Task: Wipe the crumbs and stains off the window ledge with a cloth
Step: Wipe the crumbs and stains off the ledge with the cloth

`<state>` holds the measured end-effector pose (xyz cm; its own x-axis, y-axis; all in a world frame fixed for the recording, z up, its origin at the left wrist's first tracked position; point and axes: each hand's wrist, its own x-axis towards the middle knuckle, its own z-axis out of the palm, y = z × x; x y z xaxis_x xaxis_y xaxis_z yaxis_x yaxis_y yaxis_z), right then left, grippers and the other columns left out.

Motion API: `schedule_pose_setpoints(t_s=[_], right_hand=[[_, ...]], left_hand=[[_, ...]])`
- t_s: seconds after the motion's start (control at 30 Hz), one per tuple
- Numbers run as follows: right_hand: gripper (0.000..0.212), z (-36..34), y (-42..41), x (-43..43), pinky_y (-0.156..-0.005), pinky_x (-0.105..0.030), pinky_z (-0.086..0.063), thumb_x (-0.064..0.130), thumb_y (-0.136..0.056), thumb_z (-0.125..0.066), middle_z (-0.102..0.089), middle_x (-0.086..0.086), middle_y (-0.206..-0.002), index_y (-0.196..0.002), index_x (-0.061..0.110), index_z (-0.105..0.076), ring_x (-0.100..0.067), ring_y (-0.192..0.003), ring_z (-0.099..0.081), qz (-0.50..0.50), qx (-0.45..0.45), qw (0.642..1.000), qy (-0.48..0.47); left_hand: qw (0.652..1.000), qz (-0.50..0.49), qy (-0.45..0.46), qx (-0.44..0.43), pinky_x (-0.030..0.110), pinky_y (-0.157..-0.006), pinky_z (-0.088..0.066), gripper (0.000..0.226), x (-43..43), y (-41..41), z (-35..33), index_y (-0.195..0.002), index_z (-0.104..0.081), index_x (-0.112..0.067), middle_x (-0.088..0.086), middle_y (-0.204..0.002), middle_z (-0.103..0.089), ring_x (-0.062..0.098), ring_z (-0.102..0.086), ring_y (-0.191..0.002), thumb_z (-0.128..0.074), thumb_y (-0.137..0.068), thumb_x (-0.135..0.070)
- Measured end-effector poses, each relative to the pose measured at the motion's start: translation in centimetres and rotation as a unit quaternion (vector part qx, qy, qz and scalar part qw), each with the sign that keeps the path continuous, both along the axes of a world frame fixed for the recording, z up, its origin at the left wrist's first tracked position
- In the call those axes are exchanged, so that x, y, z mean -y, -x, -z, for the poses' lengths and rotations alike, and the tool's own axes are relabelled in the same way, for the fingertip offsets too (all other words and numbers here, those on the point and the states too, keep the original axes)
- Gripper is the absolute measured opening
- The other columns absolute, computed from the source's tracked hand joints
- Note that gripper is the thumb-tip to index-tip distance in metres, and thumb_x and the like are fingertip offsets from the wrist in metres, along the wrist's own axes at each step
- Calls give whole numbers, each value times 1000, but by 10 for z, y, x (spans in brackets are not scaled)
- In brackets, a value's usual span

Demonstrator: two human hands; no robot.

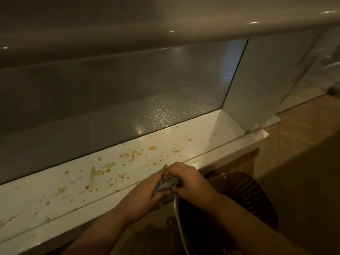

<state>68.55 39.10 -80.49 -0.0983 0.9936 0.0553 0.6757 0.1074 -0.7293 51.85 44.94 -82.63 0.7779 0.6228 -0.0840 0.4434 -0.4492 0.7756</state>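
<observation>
A white window ledge (pixel 55 196) runs from lower left to upper right below frosted glass. Brown crumbs and smeared stains (pixel 128 157) are scattered over its middle and left part. A bunched grey cloth (pixel 168 184) is squeezed between both hands just past the ledge's front edge, above a dark bucket (pixel 211 227). My left hand (pixel 145 194) grips the cloth from below left. My right hand (pixel 187 179) grips it from the right, fingers curled tightly. Most of the cloth is hidden inside the fists.
The bucket has a thin pale handle (pixel 177 214) and stands on the floor against the ledge. Behind it lies a dark ribbed object (pixel 252 196). A glass panel (pixel 248 85) meets the ledge's right end. Wooden flooring (pixel 303 129) is at the right.
</observation>
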Motion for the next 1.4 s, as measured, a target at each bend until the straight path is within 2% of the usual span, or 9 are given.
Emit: schedule_pose_setpoints(t_s=[0.13,0.23,0.37,0.6,0.77,0.9,1.13,1.23,1.4], right_hand=[[40,0,25,-31,-88,-29,-48,7,-77,-61,-58,1,-113,-113,24,-56,-14,-105,-54,-37,43,998,24],[38,7,56,-52,-90,-25,-45,12,-83,-61,-56,2,-121,-118,26,-53,-15,-108,-54,-52,69,996,34],[32,25,101,-70,-91,-30,-46,15,-88,-56,-56,-1,-123,-119,24,-56,-19,-112,-54,-107,152,981,61],[30,59,153,-67,-92,-31,-48,20,-93,-48,-59,-3,-120,-122,18,-55,-18,-110,-54,-110,308,943,59],[22,73,159,-50,-82,-21,-48,27,-94,-49,-63,4,-106,-112,23,-62,-8,-93,-57,-70,346,933,69],[25,78,164,-46,-81,-19,-48,30,-97,-42,-64,7,-105,-114,25,-60,-6,-90,-60,-55,325,941,81],[40,81,169,-39,-95,-21,-45,30,-101,-29,-43,7,-144,-141,27,-32,-4,-121,-51,-70,350,929,97],[39,81,170,-44,-88,-18,-45,27,-101,-31,-45,7,-138,-140,23,-31,-4,-114,-54,-90,366,920,112],[33,83,169,-49,-84,-19,-47,31,-101,-31,-53,8,-124,-132,25,-39,-5,-103,-58,-96,376,915,114]], left_hand=[[994,-101,-43,2,9,-93,-39,40,-13,40,9,-128,-30,-57,-23,-122,-53,-13,-48,-107,-39,-90,-46],[976,-208,-59,-7,21,-95,-40,46,-20,89,20,-135,-41,-34,0,-128,-58,5,-50,-111,-39,-89,-32],[942,-322,-96,-2,5,-90,-37,42,-18,158,22,-131,-43,-30,-1,-122,-58,-5,-45,-103,-39,-90,-27],[858,-496,-125,-40,21,-91,-39,40,-14,265,23,-137,-45,-17,8,-124,-60,11,-53,-104,-42,-98,-16],[790,-595,-144,-40,0,-70,-41,40,-22,327,27,-136,-45,-16,-5,-113,-51,8,-49,-99,-42,-98,-24],[744,-659,-103,-49,43,-91,-53,63,-46,367,40,-133,-39,-28,0,-121,-59,27,-58,-112,-50,-82,-63],[764,-623,23,-167,47,-111,-29,43,-67,355,51,-138,-41,-8,16,-148,-36,35,-31,-137,-35,-99,-25],[809,-551,46,-201,47,-118,-18,48,-72,351,64,-146,-25,-11,16,-156,-19,34,-16,-145,-31,-100,-22],[811,-556,50,-176,47,-119,-13,50,-71,351,78,-148,-18,-21,12,-159,-5,34,-5,-146,-28,-101,-32]])
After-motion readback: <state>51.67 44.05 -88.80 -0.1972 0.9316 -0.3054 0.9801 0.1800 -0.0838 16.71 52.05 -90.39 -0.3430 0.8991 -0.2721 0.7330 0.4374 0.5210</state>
